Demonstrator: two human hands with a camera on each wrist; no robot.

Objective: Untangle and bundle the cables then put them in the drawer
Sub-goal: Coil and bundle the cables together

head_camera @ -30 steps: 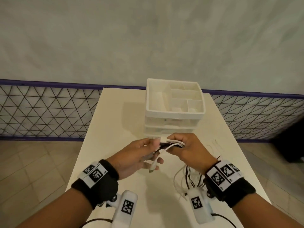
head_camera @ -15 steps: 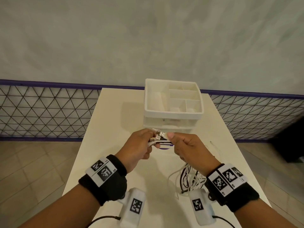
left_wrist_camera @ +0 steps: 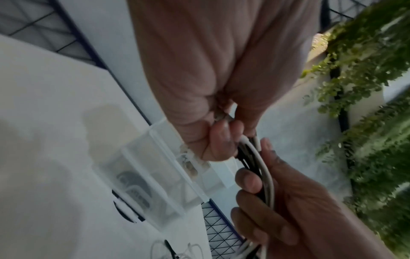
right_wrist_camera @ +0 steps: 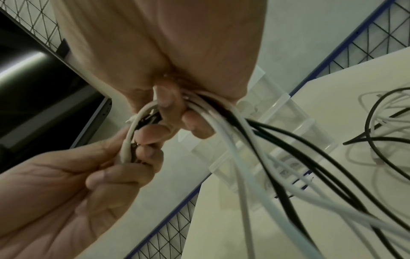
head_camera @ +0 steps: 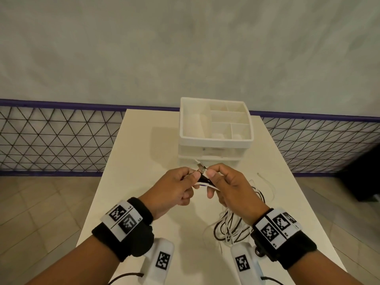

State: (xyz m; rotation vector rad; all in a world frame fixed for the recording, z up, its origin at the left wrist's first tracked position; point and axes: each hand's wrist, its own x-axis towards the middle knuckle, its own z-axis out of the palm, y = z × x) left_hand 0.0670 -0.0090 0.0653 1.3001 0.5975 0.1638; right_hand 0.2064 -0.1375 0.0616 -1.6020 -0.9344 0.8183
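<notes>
We hold the cables [head_camera: 205, 179] above the table [head_camera: 133, 161], just in front of the drawer unit [head_camera: 213, 145]. Our left hand [head_camera: 174, 190] pinches the plug ends; our right hand [head_camera: 230, 188] is curled round the gathered strands (black and white together). The slack hangs below the right wrist in loops that reach the tabletop.

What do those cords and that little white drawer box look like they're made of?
The cables look rubbery plastic, matte white and black, and they bend limply. One plug tip glints like metal. The drawer box seems hard plastic, white on top, with see-through drawer fronts.
</notes>
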